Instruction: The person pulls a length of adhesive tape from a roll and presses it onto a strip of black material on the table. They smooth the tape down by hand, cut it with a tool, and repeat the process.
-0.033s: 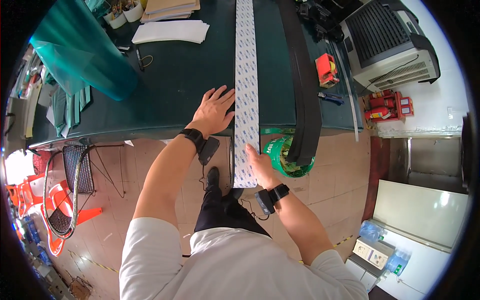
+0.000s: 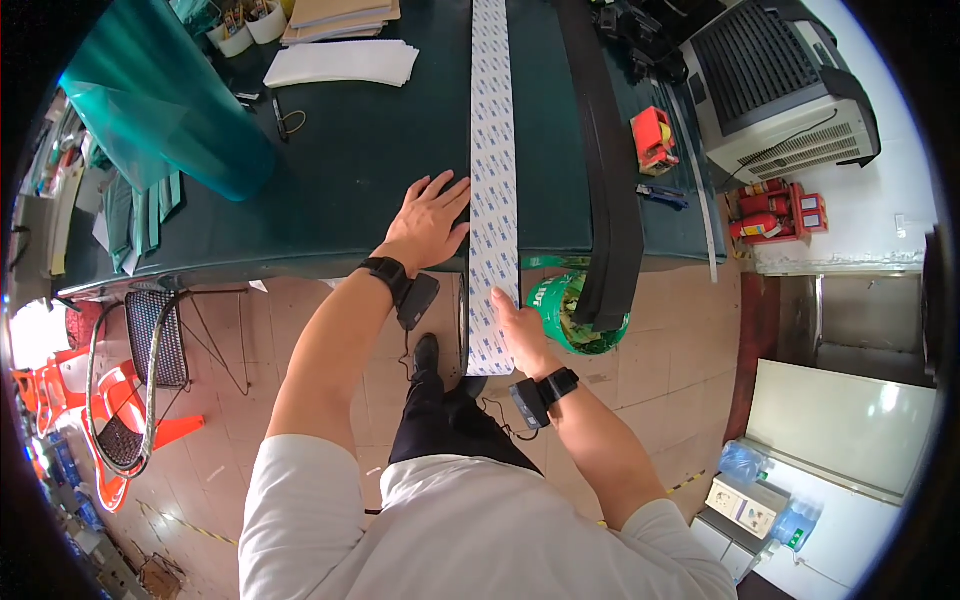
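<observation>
A long white strip (image 2: 493, 160) printed with small blue marks runs from the far edge of the view across the dark green table (image 2: 370, 140). Its near end juts out past the table's front edge, over the floor. Flat on the table beside the strip's left edge lies my left hand (image 2: 428, 220), fingers spread. My right hand (image 2: 517, 325) grips the strip's overhanging end from the right, thumb on top and the other fingers hidden underneath. To the right, several long black strips (image 2: 606, 190) lie on the table and also hang over its front edge.
A green bucket (image 2: 570, 340) stands under the black strips. At left on the table is a big teal film roll (image 2: 170, 100). White sheets (image 2: 340, 65) lie at the back. A red tape dispenser (image 2: 654, 140) and blue-handled pliers (image 2: 663, 197) are at right; a chair (image 2: 130, 400) stands lower left.
</observation>
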`<move>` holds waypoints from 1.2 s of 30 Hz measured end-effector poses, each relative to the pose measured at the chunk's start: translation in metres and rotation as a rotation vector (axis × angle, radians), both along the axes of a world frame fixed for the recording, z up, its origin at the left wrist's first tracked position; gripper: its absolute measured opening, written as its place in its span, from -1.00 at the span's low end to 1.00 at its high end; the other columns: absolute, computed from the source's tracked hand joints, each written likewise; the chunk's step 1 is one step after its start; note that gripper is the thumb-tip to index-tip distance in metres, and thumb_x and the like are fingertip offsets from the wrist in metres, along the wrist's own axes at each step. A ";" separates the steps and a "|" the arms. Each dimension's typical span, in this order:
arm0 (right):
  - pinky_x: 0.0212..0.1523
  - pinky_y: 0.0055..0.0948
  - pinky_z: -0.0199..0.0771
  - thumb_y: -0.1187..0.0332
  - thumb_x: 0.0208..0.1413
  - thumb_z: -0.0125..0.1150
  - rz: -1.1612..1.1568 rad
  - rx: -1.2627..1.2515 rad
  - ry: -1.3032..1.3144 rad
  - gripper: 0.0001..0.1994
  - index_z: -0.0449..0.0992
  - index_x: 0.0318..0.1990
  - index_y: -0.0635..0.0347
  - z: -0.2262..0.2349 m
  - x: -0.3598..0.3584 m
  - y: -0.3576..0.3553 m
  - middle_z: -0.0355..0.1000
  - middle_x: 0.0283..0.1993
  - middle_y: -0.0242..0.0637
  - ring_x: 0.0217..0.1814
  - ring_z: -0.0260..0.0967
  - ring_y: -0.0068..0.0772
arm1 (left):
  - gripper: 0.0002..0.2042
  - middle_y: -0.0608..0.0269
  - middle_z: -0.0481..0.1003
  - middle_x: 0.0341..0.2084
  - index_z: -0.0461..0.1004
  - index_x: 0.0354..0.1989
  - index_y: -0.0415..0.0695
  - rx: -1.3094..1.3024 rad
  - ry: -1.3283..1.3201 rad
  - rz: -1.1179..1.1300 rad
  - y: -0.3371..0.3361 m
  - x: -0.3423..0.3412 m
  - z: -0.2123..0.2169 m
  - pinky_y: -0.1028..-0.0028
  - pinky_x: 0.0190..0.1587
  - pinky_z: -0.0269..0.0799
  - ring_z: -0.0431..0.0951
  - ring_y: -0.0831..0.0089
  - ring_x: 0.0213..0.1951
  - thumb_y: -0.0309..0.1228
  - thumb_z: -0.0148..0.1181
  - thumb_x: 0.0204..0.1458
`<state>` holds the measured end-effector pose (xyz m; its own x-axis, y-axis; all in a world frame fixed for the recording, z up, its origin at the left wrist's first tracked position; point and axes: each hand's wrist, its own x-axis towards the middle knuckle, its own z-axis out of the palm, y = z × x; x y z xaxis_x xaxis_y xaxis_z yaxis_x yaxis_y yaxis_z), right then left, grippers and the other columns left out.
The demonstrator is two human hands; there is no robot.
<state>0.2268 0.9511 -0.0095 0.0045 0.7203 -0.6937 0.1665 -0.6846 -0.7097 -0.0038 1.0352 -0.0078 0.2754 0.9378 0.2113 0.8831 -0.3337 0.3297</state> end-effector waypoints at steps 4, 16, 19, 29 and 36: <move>-0.41 -0.40 0.43 -0.07 0.14 0.33 0.015 0.061 0.022 -0.40 0.58 -0.29 0.52 0.005 0.000 -0.002 0.55 -0.38 -0.21 -0.42 0.45 -0.49 | -0.43 0.26 0.26 0.35 0.23 0.36 -0.10 -0.002 0.008 -0.003 0.002 0.001 0.000 0.08 0.44 -0.05 0.12 0.17 0.41 -0.24 0.10 0.16; -0.38 -0.37 0.47 -0.07 0.15 0.31 0.045 0.053 -0.054 -0.42 0.60 -0.27 0.48 -0.009 0.003 -0.001 0.57 -0.38 -0.15 -0.41 0.50 -0.42 | -0.40 0.25 0.26 0.36 0.22 0.37 -0.10 -0.003 0.024 0.007 0.002 0.002 -0.002 0.08 0.44 -0.06 0.11 0.17 0.42 -0.25 0.12 0.13; -0.38 -0.36 0.47 -0.09 0.14 0.31 0.050 0.078 -0.041 -0.41 0.60 -0.28 0.49 0.003 -0.001 -0.002 0.57 -0.39 -0.14 -0.41 0.51 -0.40 | -0.40 0.25 0.25 0.36 0.23 0.37 -0.10 -0.014 0.002 0.005 0.001 0.002 -0.001 0.08 0.45 -0.07 0.10 0.17 0.42 -0.25 0.13 0.13; -0.48 -0.46 0.34 -0.06 0.13 0.34 0.042 0.067 -0.023 -0.46 0.59 -0.33 0.43 0.002 0.000 0.002 0.47 -0.46 -0.34 -0.50 0.34 -0.58 | -0.41 0.25 0.19 0.41 0.19 0.40 -0.07 -0.074 0.015 0.000 0.001 0.001 0.003 0.07 0.47 -0.13 0.05 0.16 0.45 -0.24 0.10 0.19; -0.34 -0.36 0.50 -0.10 0.14 0.30 0.056 0.021 -0.063 -0.38 0.60 -0.25 0.53 0.006 -0.002 0.003 0.59 -0.36 -0.12 -0.38 0.54 -0.38 | -0.42 0.22 0.21 0.40 0.20 0.40 -0.07 -0.067 0.010 -0.005 0.001 0.001 0.003 0.07 0.47 -0.14 0.06 0.16 0.45 -0.24 0.11 0.19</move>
<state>0.2244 0.9538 -0.0034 0.0071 0.7347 -0.6783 0.2490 -0.6583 -0.7104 -0.0026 1.0360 -0.0052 0.2821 0.9483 0.1451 0.8850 -0.3157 0.3422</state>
